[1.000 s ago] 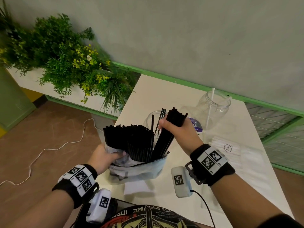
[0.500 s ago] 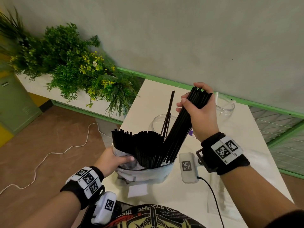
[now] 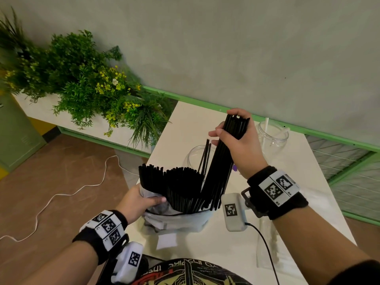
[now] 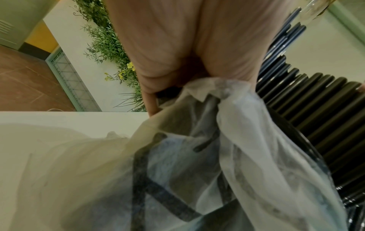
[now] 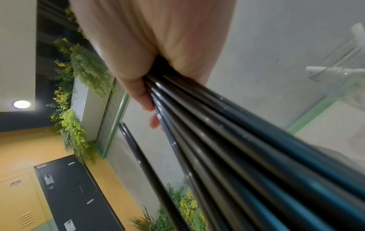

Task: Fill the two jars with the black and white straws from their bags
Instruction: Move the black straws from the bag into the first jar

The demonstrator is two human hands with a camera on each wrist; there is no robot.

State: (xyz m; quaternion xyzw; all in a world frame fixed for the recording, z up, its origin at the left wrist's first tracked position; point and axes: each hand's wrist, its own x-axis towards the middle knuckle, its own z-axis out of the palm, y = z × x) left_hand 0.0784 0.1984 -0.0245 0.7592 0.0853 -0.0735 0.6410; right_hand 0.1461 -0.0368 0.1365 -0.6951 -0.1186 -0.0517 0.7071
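My right hand (image 3: 236,138) grips a bundle of black straws (image 3: 220,167) near its top end, lifted and tilted, with the lower ends still inside the clear plastic bag (image 3: 176,221). The same bundle (image 5: 227,140) fills the right wrist view, held by the right hand (image 5: 150,51). My left hand (image 3: 139,200) holds the bag's rim, where many more black straws (image 3: 176,186) stand. In the left wrist view the left hand (image 4: 177,46) pinches the bag's plastic (image 4: 227,125). A clear jar (image 3: 195,159) behind the bag holds a few black straws. A second jar (image 3: 271,134) at the back right holds white straws.
The white table (image 3: 193,124) ends at a green-railed grey wall. A planter of green plants (image 3: 88,85) stands to the left. A bag of white straws (image 3: 265,243) lies flat on the table's right side under my right arm. A white cable (image 3: 61,194) runs across the brown floor.
My right hand has pulled the bundle of black straws up out of the bag. The left hand has kept hold of the bag.
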